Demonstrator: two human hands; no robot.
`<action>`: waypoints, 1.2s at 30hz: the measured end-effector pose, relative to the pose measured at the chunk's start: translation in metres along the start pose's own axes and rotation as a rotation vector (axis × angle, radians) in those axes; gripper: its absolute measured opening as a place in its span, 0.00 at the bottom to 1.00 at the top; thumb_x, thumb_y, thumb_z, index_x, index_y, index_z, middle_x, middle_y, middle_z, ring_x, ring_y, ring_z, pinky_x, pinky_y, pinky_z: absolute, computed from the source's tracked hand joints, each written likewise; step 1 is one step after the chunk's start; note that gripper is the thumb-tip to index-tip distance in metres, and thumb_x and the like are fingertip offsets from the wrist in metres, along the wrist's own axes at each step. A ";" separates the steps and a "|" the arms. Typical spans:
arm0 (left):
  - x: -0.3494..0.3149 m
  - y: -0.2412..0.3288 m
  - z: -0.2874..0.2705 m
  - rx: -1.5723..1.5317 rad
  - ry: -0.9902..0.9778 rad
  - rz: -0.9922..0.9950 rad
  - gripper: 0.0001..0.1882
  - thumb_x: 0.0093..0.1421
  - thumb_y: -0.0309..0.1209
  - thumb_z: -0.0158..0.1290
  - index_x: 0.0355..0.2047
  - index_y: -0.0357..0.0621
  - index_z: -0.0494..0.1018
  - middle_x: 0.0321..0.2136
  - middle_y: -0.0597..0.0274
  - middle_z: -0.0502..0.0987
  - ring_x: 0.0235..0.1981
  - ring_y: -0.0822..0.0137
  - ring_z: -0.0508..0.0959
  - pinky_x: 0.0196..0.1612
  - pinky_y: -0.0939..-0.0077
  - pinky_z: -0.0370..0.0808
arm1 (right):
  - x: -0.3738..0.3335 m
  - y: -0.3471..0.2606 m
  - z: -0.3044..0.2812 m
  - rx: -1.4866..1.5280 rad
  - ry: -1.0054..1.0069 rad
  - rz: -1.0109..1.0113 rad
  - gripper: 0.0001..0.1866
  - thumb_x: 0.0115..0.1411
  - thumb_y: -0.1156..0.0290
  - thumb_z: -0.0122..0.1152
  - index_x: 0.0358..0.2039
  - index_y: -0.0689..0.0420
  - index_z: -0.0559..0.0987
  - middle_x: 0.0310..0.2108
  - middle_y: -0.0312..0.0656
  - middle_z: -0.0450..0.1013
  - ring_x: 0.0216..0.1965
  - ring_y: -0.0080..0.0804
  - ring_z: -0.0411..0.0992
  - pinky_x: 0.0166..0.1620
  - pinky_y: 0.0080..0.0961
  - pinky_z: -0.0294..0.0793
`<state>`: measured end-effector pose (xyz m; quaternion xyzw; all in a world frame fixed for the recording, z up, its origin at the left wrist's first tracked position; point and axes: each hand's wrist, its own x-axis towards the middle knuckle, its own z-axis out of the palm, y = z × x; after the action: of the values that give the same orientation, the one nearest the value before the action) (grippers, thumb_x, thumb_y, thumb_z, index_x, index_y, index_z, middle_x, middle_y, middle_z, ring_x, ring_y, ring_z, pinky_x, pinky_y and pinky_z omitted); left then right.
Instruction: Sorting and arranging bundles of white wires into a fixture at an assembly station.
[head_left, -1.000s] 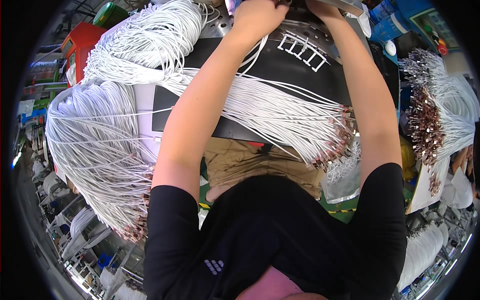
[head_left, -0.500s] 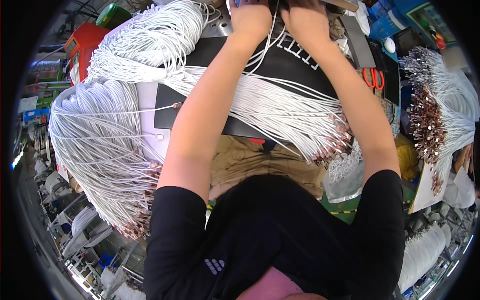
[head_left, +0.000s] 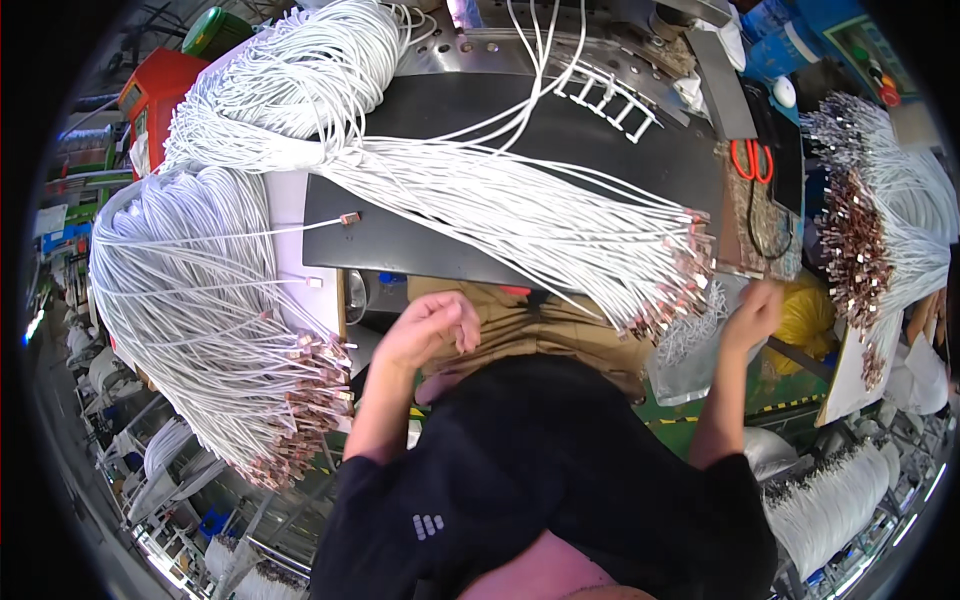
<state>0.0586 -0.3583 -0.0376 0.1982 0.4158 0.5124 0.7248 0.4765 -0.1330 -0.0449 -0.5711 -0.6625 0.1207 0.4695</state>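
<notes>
Black shirt [head_left: 560, 450]: wearer's torso, lower middle, nearest the camera.
Left hand [head_left: 432, 325]: above the lap, off the bench edge; fingers half curled, loose, nothing seen in them.
Right hand [head_left: 755, 315]: beside the clear bag [head_left: 690, 370], yellow bag [head_left: 808, 315] behind; fingers bent in, grasp hidden, cannot tell if anything's held.
Left heap [head_left: 190, 270]: white cables draped off the bench's left side, copper-coloured ends low; one single cable end [head_left: 348, 219] lies on the black top.
Cable bundle [head_left: 520, 195]: lying across the black bench [head_left: 440, 110], apart from both hands.
Bundle axis: long, slanting upper left to lower right; copper-coloured ends [head_left: 670, 285] point lower right, fanned past the front edge.
Bundle risk: a forearm or sleeve brushing the overhanging ends could drag cables off or scramble them.
Loose strands [head_left: 545, 70]: rise from the bundle past the top of view; crossing lines could snag or tangle if pulled.
Scissors [head_left: 740, 160]: red handles, bench right; blades not clear.
White ladder-shaped piece [head_left: 606, 98]: far side, beside the strands.
Metal plate [head_left: 480, 55]: perforated, farthest.
</notes>
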 end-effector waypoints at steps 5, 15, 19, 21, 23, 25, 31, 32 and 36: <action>0.014 -0.030 -0.025 -0.093 0.806 0.163 0.18 0.69 0.43 0.48 0.33 0.39 0.74 0.23 0.58 0.78 0.24 0.68 0.78 0.29 0.74 0.75 | -0.167 0.022 0.037 -0.011 -0.549 -0.045 0.20 0.58 0.77 0.55 0.52 0.63 0.73 0.46 0.55 0.73 0.47 0.39 0.70 0.50 0.35 0.72; 0.011 -0.031 -0.033 0.016 0.781 0.267 0.16 0.68 0.37 0.47 0.33 0.38 0.78 0.28 0.61 0.82 0.28 0.73 0.78 0.33 0.82 0.72 | -0.158 0.175 -0.007 0.136 -0.845 -0.075 0.32 0.64 0.76 0.49 0.68 0.62 0.56 0.63 0.55 0.58 0.54 0.43 0.67 0.56 0.39 0.72; 0.012 -0.033 -0.029 0.015 0.777 0.252 0.21 0.69 0.46 0.49 0.35 0.39 0.78 0.28 0.62 0.81 0.30 0.73 0.79 0.37 0.80 0.74 | -0.148 0.196 -0.019 0.103 -1.007 0.021 0.28 0.63 0.71 0.50 0.64 0.63 0.63 0.64 0.56 0.58 0.59 0.51 0.62 0.58 0.45 0.69; 0.007 -0.028 -0.029 0.022 0.815 0.242 0.21 0.69 0.46 0.49 0.34 0.39 0.78 0.28 0.62 0.81 0.30 0.72 0.79 0.37 0.80 0.74 | -0.143 0.200 -0.017 0.046 -1.067 0.102 0.27 0.63 0.69 0.51 0.62 0.64 0.66 0.64 0.57 0.58 0.61 0.56 0.59 0.59 0.48 0.67; 0.002 -0.019 -0.024 0.061 0.847 0.194 0.21 0.69 0.45 0.50 0.34 0.38 0.78 0.29 0.60 0.81 0.30 0.71 0.80 0.37 0.79 0.75 | -0.141 0.198 -0.008 -0.043 -1.079 0.220 0.26 0.62 0.67 0.51 0.59 0.64 0.69 0.65 0.58 0.58 0.64 0.60 0.56 0.60 0.52 0.65; 0.000 -0.017 -0.025 0.097 0.856 0.188 0.18 0.68 0.39 0.50 0.34 0.35 0.77 0.29 0.58 0.82 0.31 0.69 0.81 0.39 0.77 0.77 | -0.152 0.196 -0.031 -0.037 -1.012 0.303 0.26 0.61 0.67 0.53 0.59 0.64 0.70 0.64 0.57 0.60 0.63 0.59 0.57 0.61 0.51 0.64; 0.021 -0.038 -0.032 0.008 0.906 0.293 0.15 0.68 0.33 0.45 0.30 0.34 0.73 0.26 0.53 0.80 0.29 0.64 0.81 0.37 0.74 0.77 | -0.148 0.085 0.017 0.282 -0.752 0.616 0.27 0.55 0.72 0.59 0.57 0.61 0.71 0.59 0.52 0.67 0.61 0.54 0.63 0.66 0.47 0.57; 0.023 -0.040 -0.027 0.011 0.849 0.268 0.15 0.68 0.33 0.45 0.30 0.34 0.73 0.26 0.53 0.80 0.29 0.64 0.81 0.37 0.74 0.77 | -0.125 0.076 0.023 -0.010 -0.718 -0.177 0.23 0.59 0.68 0.58 0.55 0.58 0.73 0.53 0.49 0.71 0.51 0.46 0.69 0.53 0.40 0.68; 0.017 -0.041 0.016 0.134 0.762 0.274 0.17 0.70 0.33 0.41 0.31 0.34 0.75 0.27 0.53 0.81 0.29 0.65 0.81 0.37 0.74 0.77 | 0.006 -0.025 -0.005 -0.027 -1.358 0.407 0.16 0.62 0.61 0.57 0.35 0.62 0.84 0.26 0.42 0.80 0.32 0.34 0.78 0.36 0.26 0.76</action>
<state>0.0976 -0.3567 -0.0641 0.0945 0.6569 0.6125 0.4295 0.4648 -0.1380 -0.0221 -0.4879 -0.6903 0.5272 -0.0863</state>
